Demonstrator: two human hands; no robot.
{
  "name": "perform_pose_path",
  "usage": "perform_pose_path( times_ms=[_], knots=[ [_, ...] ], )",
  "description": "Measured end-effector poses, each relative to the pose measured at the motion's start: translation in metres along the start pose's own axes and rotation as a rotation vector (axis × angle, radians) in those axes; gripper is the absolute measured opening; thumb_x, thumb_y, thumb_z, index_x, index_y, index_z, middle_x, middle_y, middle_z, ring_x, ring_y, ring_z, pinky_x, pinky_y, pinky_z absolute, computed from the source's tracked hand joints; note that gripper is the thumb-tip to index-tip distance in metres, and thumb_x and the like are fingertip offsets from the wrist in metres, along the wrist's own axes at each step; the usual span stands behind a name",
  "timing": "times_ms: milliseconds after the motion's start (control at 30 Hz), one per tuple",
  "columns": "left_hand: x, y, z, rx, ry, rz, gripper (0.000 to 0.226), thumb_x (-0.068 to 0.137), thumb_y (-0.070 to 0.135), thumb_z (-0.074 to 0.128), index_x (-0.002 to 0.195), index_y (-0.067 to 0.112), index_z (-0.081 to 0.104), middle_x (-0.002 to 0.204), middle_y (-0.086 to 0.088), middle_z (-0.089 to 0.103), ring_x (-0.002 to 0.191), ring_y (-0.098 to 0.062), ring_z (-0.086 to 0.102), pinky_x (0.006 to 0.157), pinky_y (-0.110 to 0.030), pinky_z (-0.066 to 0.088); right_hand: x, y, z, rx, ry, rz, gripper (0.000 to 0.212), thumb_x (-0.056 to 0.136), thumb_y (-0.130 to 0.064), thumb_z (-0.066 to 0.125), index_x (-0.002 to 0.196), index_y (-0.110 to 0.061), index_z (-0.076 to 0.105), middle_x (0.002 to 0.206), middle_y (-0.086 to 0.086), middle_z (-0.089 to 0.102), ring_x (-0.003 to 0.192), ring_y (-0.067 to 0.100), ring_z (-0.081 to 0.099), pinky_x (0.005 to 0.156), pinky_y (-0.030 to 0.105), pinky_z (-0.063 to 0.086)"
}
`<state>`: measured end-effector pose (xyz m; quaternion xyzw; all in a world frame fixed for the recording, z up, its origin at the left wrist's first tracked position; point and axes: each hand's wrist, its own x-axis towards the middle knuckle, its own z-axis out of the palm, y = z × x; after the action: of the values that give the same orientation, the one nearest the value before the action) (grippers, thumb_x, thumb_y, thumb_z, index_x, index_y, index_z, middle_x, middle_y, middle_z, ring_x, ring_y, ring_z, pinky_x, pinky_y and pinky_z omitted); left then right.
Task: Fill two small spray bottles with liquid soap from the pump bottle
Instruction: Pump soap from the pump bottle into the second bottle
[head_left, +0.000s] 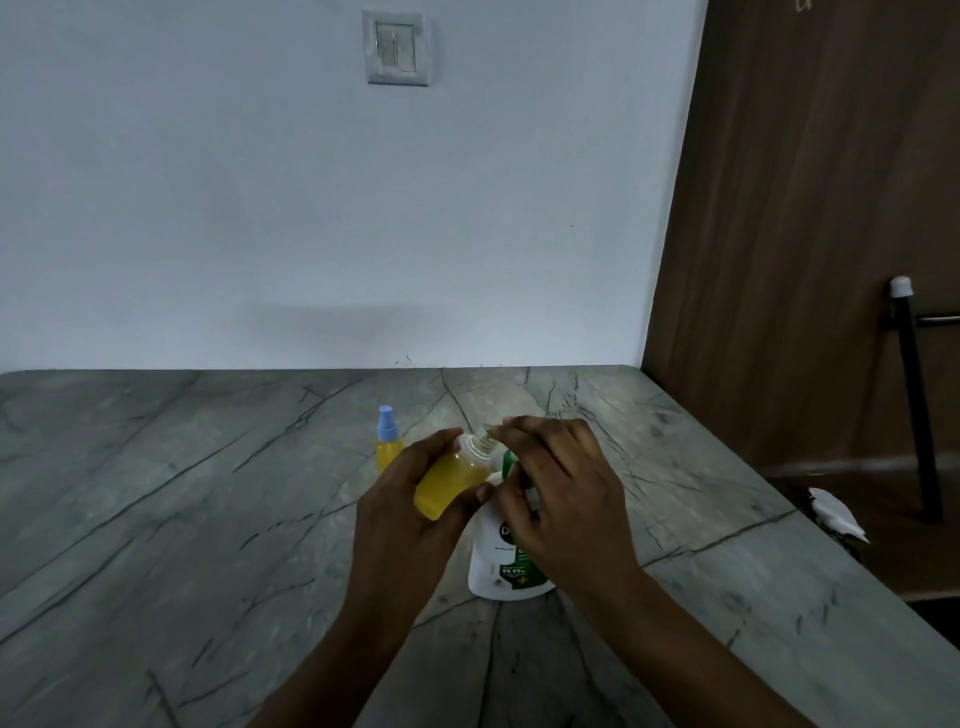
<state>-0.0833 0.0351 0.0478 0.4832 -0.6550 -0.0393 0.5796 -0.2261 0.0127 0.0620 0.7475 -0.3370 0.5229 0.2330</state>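
My left hand (400, 499) grips a small clear spray bottle (451, 480) full of yellow liquid, tilted to the right above the counter. Its neck is bare, with the threads showing. My right hand (558, 493) hovers at that neck, fingertips pinched at the bottle's mouth; whether they hold a cap is hidden. Behind my hands stands a white pump bottle (498, 564) with a green label, its pump head mostly covered by my right hand. A second small spray bottle (388, 441), yellow inside with a blue spray cap on, stands upright to the back left.
The grey marble counter (182, 493) runs to a white wall at the back. Its right edge drops off beside a brown wooden door (810, 208). A black pole (917, 400) and a white scrap (836, 512) are by that edge.
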Motion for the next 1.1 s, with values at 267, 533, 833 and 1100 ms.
perform_pose_path(
  times_ms=[267, 533, 833, 1100],
  knots=[
    [0.000, 0.003, -0.001, -0.018, -0.001, -0.011, 0.045, 0.070, 0.026, 0.076, 0.111, 0.030, 0.057, 0.096, 0.031, 0.055, 0.090, 0.020, 0.053, 0.073, 0.002, 0.039, 0.000, 0.000, 0.001, 0.002, 0.001, 0.015, 0.031, 0.084, -0.017, 0.048, 0.099, -0.002, 0.070, 0.100, 0.009, 0.067, 0.090, 0.019, 0.055, 0.078, 0.019, 0.041],
    [-0.001, 0.001, -0.002, -0.034, -0.017, -0.026, 0.050, 0.068, 0.041, 0.068, 0.114, 0.022, 0.061, 0.097, 0.029, 0.056, 0.090, 0.018, 0.054, 0.074, 0.001, 0.039, 0.001, 0.001, 0.001, -0.004, 0.033, 0.011, 0.028, 0.083, -0.014, 0.049, 0.096, -0.003, 0.071, 0.097, 0.008, 0.068, 0.088, 0.016, 0.053, 0.075, 0.018, 0.040],
    [-0.002, -0.003, -0.004, -0.026, -0.032, -0.038, 0.051, 0.067, 0.045, 0.067, 0.114, 0.026, 0.061, 0.098, 0.028, 0.059, 0.090, 0.013, 0.057, 0.073, 0.000, 0.040, -0.008, 0.002, 0.007, -0.035, 0.050, -0.011, 0.027, 0.084, -0.015, 0.051, 0.094, -0.001, 0.072, 0.096, 0.010, 0.068, 0.091, 0.016, 0.051, 0.076, 0.019, 0.040],
    [-0.001, -0.003, -0.005, -0.022, -0.041, -0.048, 0.050, 0.067, 0.045, 0.067, 0.113, 0.028, 0.060, 0.099, 0.025, 0.061, 0.093, 0.012, 0.057, 0.074, -0.001, 0.040, -0.006, 0.002, 0.007, -0.030, 0.019, -0.007, 0.029, 0.084, -0.019, 0.050, 0.095, -0.002, 0.071, 0.097, 0.009, 0.068, 0.091, 0.016, 0.051, 0.075, 0.020, 0.041]
  ],
)
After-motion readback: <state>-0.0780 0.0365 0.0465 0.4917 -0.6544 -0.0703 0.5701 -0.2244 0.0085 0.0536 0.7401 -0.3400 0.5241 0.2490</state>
